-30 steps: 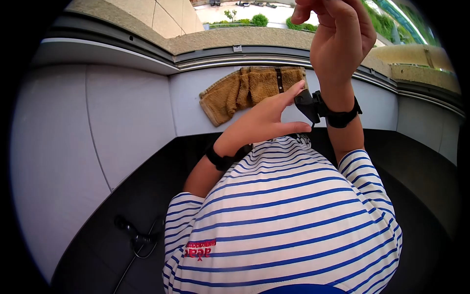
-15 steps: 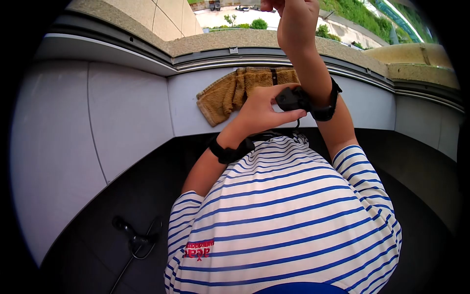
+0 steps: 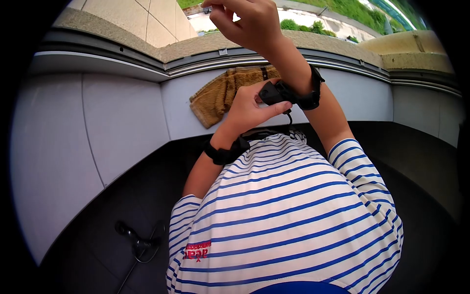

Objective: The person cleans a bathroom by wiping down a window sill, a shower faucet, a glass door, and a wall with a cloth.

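Note:
My left hand (image 3: 248, 109) is closed around a small black device (image 3: 272, 93), thumb below it and fingers partly hidden behind it. The device sits at the black wrist strap (image 3: 310, 100) on my right forearm, and a short black cable hangs under it. My right hand (image 3: 250, 23) is raised over the window ledge, its fingers loosely bent with a gap beside the thumb. Nothing shows in it, though the top edge cuts off part of the fingers. Another black strap (image 3: 225, 151) circles my left wrist. Behind my left hand lies a folded brown towel (image 3: 210, 107).
The towel rests on a pale sill (image 3: 352, 95) before a dark window track (image 3: 196, 65). A stone outer ledge (image 3: 191, 49) lies beyond, with greenery far below. Pale panels (image 3: 51, 137) stand at left. A black object with a cable (image 3: 139, 243) is on the dark floor.
My right hand and forearm have swung left and lower, bringing more of the hand into view. My left hand has shifted slightly left with the black device, still gripping it.

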